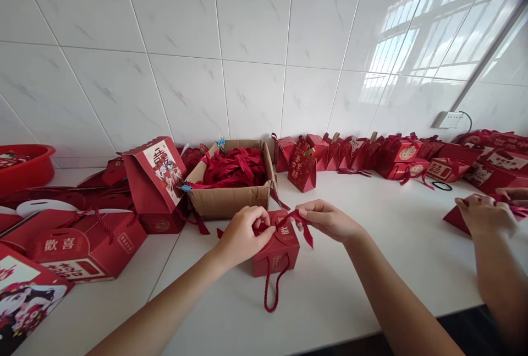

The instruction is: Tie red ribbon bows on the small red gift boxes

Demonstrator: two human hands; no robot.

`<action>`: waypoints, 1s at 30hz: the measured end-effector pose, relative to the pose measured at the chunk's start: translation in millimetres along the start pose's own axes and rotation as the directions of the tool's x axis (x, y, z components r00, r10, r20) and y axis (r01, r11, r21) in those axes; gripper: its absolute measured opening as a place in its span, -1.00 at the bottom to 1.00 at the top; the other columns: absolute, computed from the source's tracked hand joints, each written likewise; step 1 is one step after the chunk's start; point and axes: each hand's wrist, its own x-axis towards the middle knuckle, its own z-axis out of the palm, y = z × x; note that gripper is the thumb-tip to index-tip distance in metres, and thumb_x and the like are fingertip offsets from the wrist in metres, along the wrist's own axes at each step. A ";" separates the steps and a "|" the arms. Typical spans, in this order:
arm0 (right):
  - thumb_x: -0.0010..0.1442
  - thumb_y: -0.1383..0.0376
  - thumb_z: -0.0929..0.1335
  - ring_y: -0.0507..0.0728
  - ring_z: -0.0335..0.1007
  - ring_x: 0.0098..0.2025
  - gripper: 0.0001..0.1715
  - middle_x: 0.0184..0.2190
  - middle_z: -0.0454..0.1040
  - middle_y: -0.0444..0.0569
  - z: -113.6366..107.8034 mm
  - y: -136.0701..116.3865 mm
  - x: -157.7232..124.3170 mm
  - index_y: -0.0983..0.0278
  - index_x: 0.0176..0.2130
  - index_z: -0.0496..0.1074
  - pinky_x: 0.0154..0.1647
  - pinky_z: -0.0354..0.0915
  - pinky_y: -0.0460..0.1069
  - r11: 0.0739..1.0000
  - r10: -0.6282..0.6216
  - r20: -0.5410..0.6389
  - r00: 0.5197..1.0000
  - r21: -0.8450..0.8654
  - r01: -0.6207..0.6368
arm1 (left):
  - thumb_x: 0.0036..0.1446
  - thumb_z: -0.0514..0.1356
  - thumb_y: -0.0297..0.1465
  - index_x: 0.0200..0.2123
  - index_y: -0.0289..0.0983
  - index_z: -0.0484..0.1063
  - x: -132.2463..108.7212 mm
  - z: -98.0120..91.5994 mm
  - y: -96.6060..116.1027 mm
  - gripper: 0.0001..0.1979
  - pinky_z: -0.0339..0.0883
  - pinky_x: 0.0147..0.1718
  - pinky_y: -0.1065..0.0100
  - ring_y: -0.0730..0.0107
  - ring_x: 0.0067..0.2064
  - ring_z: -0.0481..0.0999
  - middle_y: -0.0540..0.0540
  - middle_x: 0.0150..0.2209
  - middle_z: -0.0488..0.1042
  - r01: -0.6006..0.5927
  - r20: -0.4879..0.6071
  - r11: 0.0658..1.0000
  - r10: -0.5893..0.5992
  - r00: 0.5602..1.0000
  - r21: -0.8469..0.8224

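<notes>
A small red gift box [275, 257] stands on the white table, its twisted cord handle [271, 292] hanging down the front side. Over its lid runs a red ribbon [305, 230]. My left hand [248, 229] is closed in a pinch on the ribbon at the left of the lid, and one tail pokes out behind it. On the other side, the fingers of my right hand [324, 218] pinch the ribbon above the lid's right edge, with a loose end dangling below. The fingers partly hide where the ribbon crosses.
Behind the box sits a cardboard carton [229, 202] full of red ribbons. Larger red boxes [91, 246] crowd the left, near a red basin [28, 171]. Small boxes [303, 169] line the wall. At right, another person's hands [487, 215] handle a red box.
</notes>
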 end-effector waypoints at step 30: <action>0.07 0.03 0.41 -0.02 0.28 -0.53 -0.60 -0.57 0.40 -0.16 21.2 12.7 22.2 0.30 -0.29 0.37 -0.46 0.24 -0.08 0.999 -0.015 -0.156 0.988 -0.042 0.008 | 0.17 0.03 -0.32 -0.51 -0.23 0.29 16.0 -5.1 16.3 -0.77 0.08 -0.31 0.27 0.32 -0.41 0.34 -0.02 -0.53 0.36 -0.059 -0.140 0.958 0.102 0.985 0.281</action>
